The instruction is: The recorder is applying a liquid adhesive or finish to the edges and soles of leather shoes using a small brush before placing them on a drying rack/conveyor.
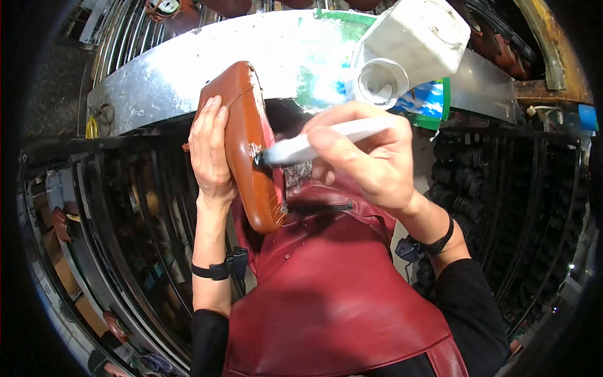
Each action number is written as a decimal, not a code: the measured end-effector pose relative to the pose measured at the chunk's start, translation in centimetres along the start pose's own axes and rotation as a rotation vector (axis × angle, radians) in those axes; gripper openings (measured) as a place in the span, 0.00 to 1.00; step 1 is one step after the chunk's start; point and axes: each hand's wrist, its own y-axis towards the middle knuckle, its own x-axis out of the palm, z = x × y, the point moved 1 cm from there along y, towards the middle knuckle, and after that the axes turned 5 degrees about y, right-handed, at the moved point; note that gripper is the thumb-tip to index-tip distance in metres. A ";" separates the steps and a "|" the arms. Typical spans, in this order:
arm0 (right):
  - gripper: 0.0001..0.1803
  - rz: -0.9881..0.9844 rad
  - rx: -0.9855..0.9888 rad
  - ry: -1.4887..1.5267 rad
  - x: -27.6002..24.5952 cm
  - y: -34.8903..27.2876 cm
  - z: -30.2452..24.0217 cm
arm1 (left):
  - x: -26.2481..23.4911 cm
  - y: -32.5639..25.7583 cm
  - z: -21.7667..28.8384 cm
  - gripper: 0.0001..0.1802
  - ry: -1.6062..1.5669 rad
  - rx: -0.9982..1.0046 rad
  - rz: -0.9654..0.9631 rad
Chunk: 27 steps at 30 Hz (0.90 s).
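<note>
Your left hand [210, 151] wraps its fingers around a glossy brown leather shoe [250, 144], held upright at centre frame above your dark red leather apron [326, 295]. Your right hand [370, 157], at three o'clock of the shoe, pinches a white-handled brush [314, 143] whose dark tip touches the shoe's side. A white plastic jug [411, 47] lies at one o'clock on the grey metal bench [169, 75].

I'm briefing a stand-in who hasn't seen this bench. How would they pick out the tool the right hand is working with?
Start at the curved metal bench and come down to the brown shoe that the left hand holds upright. The brush in the right hand touches the shoe's side. It is the only long white stick here, dark at the tip.
</note>
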 end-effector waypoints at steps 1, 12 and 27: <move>0.08 -0.053 -0.012 -0.081 0.0 -0.1 -0.3 | -0.1 0.3 0.2 0.35 0.010 -0.014 -0.016; 0.13 -0.425 -0.542 -0.408 1.4 2.6 -6.0 | -1.0 5.9 -1.2 0.37 -0.029 -0.181 -0.137; 0.12 -0.045 -0.611 -0.563 -3.3 12.1 0.8 | 1.2 9.9 -10.4 0.51 -0.873 -0.589 -0.137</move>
